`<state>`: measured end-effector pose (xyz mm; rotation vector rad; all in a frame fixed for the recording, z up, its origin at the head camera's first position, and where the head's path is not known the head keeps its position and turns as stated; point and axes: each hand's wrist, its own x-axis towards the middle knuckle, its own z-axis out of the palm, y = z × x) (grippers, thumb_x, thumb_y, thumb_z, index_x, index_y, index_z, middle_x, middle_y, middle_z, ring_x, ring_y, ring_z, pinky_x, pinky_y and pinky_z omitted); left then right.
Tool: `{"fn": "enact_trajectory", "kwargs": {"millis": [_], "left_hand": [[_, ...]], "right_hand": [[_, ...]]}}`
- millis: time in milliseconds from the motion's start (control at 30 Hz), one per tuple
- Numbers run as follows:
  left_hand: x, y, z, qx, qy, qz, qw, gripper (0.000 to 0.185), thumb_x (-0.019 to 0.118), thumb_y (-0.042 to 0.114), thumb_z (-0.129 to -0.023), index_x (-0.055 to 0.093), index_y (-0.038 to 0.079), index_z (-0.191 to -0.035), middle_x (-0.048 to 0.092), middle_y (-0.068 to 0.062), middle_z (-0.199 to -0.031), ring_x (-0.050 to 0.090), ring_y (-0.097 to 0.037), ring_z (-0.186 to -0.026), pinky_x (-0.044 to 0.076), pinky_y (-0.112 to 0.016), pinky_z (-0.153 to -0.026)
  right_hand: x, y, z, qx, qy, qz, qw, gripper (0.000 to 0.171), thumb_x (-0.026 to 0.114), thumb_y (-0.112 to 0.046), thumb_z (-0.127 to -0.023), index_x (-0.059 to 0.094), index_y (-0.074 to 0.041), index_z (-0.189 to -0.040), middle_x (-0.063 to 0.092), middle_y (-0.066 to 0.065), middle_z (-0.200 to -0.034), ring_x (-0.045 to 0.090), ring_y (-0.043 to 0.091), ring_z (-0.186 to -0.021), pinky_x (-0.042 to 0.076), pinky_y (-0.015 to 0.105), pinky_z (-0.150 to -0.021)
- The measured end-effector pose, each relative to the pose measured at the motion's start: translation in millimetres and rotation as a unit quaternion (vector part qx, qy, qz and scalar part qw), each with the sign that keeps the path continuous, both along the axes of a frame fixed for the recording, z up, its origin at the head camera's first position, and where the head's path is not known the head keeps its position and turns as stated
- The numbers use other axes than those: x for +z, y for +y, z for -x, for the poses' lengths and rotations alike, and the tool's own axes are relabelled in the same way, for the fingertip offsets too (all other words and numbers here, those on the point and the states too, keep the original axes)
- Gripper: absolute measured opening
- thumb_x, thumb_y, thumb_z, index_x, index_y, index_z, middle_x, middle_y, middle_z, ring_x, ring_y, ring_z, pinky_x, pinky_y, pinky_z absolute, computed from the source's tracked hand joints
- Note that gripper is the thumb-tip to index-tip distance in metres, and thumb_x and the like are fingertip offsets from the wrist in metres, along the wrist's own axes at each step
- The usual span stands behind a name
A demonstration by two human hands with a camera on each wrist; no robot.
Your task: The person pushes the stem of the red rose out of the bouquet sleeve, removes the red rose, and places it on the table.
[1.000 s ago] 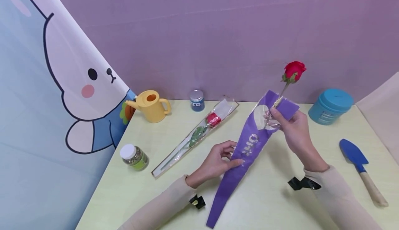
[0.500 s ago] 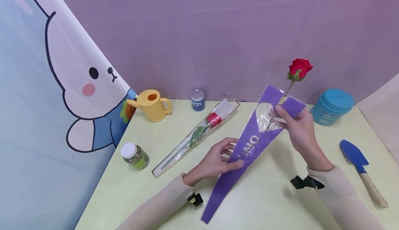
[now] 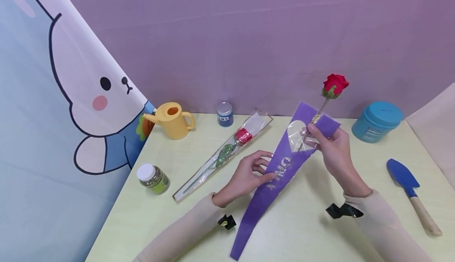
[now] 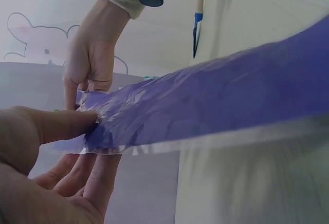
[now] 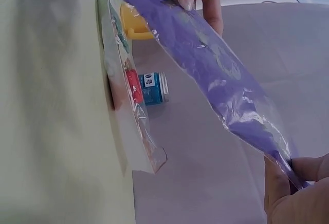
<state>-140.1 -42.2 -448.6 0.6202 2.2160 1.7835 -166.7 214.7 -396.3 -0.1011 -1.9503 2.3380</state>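
Note:
A purple flower sleeve (image 3: 261,199) with a clear heart-shaped window and silver lettering is held slantwise over the table in the head view. From its wide upper end sticks a red rose (image 3: 335,85); part of the stem shows through the window. My left hand (image 3: 247,175) grips the sleeve at mid-length, thumb in front and fingers behind, as the left wrist view also shows. With thumb and fingers, my right hand (image 3: 335,151) pinches the rose's stem together with the sleeve near its mouth. The fingertips behind the sleeve are partly hidden.
A second rose (image 3: 243,136) in a clear sleeve lies left of the hands. Behind stand a yellow watering can (image 3: 174,122), a small blue jar (image 3: 225,116) and a teal tub (image 3: 377,122). A white-capped jar (image 3: 153,179) is at left, a blue trowel (image 3: 405,177) at right.
Both hands shifted the sleeve and rose slightly right and up, then back left and down. The rose's head now sits a little lower. Both hands keep their hold.

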Motion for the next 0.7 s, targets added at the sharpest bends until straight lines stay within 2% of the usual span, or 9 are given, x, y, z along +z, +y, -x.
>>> {"fn": "enact_trajectory", "kwargs": {"millis": [200,333,567,700], "left_hand": [[-1.8,3,-1.2,-0.001,-0.016,0.008,0.9998,0.05,0.08,0.003,-0.089,0.062,0.006,-0.135,0.079,-0.021,-0.102,0.068,-0.003,-0.075,0.06,-0.02,-0.07],[-4.6,2,-1.8,0.005,-0.004,0.019,0.9998,0.05,0.081,0.002,-0.087,0.063,0.006,-0.133,0.079,-0.02,-0.098,0.064,-0.002,-0.075,0.056,-0.018,-0.064],[-6.5,-5,-2.5,-0.01,0.004,-0.003,0.9999,0.048,0.08,0.0,-0.087,0.064,0.005,-0.132,0.078,-0.022,-0.099,0.065,-0.003,-0.074,0.053,-0.017,-0.057],[-7.1,-9,-3.3,-0.018,-0.003,-0.018,0.9997,0.047,0.079,-0.002,-0.087,0.064,0.003,-0.132,0.077,-0.025,-0.102,0.064,-0.004,-0.076,0.054,-0.018,-0.057]], "right_hand": [[-2.8,-4,1.5,0.007,0.0,0.003,1.0,0.034,0.075,-0.023,-0.097,0.064,-0.014,-0.127,0.073,-0.007,-0.108,0.073,0.003,-0.094,0.062,0.024,-0.081],[-5.1,-4,1.1,0.023,0.004,0.003,1.0,0.03,0.073,-0.023,-0.098,0.064,-0.012,-0.125,0.076,-0.008,-0.105,0.074,0.004,-0.094,0.062,0.024,-0.082],[0.5,4,-0.3,0.029,-0.01,-0.071,0.997,0.026,0.073,-0.03,-0.099,0.067,-0.02,-0.121,0.076,-0.016,-0.104,0.073,-0.002,-0.095,0.06,0.016,-0.084],[8.0,15,1.3,0.02,-0.019,-0.065,0.998,0.03,0.073,-0.033,-0.098,0.067,-0.018,-0.123,0.073,-0.013,-0.108,0.072,0.0,-0.095,0.06,0.015,-0.082]]}}
